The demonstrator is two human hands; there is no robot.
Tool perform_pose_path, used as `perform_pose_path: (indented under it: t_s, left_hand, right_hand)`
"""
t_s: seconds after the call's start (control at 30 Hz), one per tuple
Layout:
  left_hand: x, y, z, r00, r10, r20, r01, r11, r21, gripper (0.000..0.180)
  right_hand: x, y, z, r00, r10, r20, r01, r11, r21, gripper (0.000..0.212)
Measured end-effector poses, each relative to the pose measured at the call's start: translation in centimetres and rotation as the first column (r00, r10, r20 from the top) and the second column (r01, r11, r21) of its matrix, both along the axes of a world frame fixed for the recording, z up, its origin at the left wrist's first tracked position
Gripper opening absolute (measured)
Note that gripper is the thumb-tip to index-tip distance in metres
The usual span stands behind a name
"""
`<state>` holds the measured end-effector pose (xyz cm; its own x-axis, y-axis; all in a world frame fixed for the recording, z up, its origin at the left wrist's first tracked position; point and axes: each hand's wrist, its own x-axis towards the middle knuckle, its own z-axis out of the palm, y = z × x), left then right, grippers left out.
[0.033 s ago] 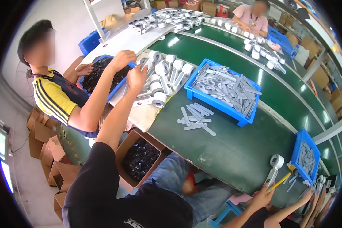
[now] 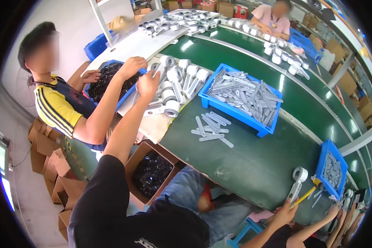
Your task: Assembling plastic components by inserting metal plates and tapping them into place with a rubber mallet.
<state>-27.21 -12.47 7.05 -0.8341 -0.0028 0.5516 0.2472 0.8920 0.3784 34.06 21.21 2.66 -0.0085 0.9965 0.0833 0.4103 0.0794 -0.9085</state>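
My left hand [image 2: 146,84] reaches far out to a heap of white round-headed parts [image 2: 177,82] on the pale sheet at the belt's left end. Its fingertips are at the handle of one part, and the grip itself is hidden behind the back of the hand. My right hand [image 2: 283,213], low at the right, is closed on the lower end of a white round-headed part [image 2: 297,182] standing on the green belt [image 2: 252,165], with a yellow-handled tool [image 2: 306,196] beside it.
A blue bin of grey flat strips [image 2: 239,97] sits mid-belt, with loose strips [image 2: 211,126] in front of it. A person in a striped shirt [image 2: 58,107] reaches into a blue bin of black parts [image 2: 105,78]. A smaller blue bin [image 2: 332,169], a carton of black parts [image 2: 151,173] and a co-worker's hands [image 2: 335,211] are nearby.
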Motion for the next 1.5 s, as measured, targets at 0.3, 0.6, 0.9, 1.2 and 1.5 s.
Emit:
perform_pose_path:
  t_s: [0.3,0.6,0.9,1.2,1.5]
  left_hand:
    - [11.3,1.2,1.5,0.798,-0.468,-0.380,0.488,0.871,-0.048,0.057]
    - [30.0,13.2,-0.3,-0.133,-0.983,0.129,0.920,-0.074,0.384,0.094]
    - [27.5,14.5,0.8,-0.134,-0.853,0.505,0.915,0.089,0.393,0.045]
    - [24.0,13.0,1.1,0.146,-0.959,0.243,0.878,0.239,0.414,0.036]
    - [16.1,5.4,-1.5,0.352,-0.901,0.253,0.936,0.337,-0.100,0.026]
  right_hand:
    - [-2.2,-3.3,1.7,0.950,0.205,-0.236,-0.255,0.945,-0.205,0.038]
    - [-6.7,-6.8,5.1,0.699,0.338,-0.630,-0.691,0.548,-0.472,0.047]
    - [-7.4,-6.2,3.6,0.857,0.422,-0.295,-0.515,0.696,-0.500,0.041]
    - [-7.8,-4.2,2.8,0.879,0.399,-0.261,-0.474,0.788,-0.394,0.033]
    - [-7.5,-4.9,1.3,0.865,0.400,-0.301,-0.485,0.821,-0.302,0.029]
